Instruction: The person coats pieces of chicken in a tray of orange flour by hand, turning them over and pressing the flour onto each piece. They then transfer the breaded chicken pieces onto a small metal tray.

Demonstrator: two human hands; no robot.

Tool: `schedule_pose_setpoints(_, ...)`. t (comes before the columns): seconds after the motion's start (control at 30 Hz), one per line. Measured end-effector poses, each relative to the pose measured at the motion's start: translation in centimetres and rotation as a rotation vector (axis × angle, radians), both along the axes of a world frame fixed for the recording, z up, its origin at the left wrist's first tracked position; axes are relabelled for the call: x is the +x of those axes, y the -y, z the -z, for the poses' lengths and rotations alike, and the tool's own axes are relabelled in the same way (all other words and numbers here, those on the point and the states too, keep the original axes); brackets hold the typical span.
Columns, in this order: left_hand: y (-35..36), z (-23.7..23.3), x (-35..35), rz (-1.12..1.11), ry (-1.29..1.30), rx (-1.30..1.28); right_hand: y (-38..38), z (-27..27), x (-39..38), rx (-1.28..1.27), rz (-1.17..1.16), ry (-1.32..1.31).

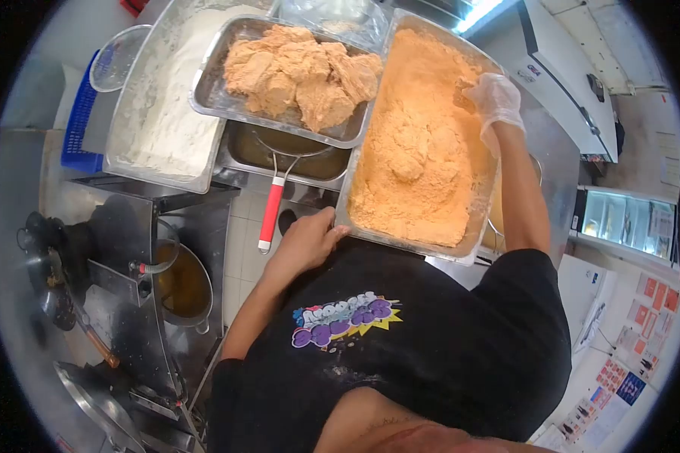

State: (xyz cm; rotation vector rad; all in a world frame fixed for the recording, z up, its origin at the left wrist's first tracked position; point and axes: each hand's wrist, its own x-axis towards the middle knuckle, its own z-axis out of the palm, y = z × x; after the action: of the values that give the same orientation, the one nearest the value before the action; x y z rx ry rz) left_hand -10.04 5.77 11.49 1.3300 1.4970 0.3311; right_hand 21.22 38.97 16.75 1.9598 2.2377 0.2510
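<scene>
A deep metal tray [353, 174] holds orange breading flour [415, 158], heaped in the middle. My left hand [307, 240] is bare and has its fingers closed at the tray's near left corner. In a clear plastic glove, my right hand [497, 100] reaches to the far right side of the same tray. Its fingertips go into the flour by the wall and are hidden. Left of it, a smaller metal pan [210, 98] carries a pile of coated chicken pieces [302, 75].
A strainer with a red handle [270, 217] lies over a pan of dark liquid [242, 155]. Further left stand a tray of white flour [175, 113], a blue basket [81, 124] and a round pot of oil [181, 281]. A white appliance [567, 83] stands at the right.
</scene>
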Motion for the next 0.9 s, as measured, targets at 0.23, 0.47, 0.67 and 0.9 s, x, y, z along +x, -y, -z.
schedule_pose_setpoints(0.23,1.1,-0.3,0.4,-0.038,-0.114,0.150,1.0,-5.4,-13.6,-0.406,-0.240,-1.413)
schedule_pose_setpoints(0.47,2.5,-4.5,-1.2,-0.077,-0.305,0.255,3.1,-1.9,-30.2,-0.070,-0.388,-0.491)
schedule_pose_setpoints(0.67,-0.6,-8.7,-1.5,-0.152,-0.035,0.468,6.6,-6.5,-19.4,-0.388,0.005,-1.517)
schedule_pose_setpoints(0.9,-8.8,-5.7,9.2,0.175,-0.008,0.745,15.1,2.8,-9.9,-0.414,0.570,-2.169)
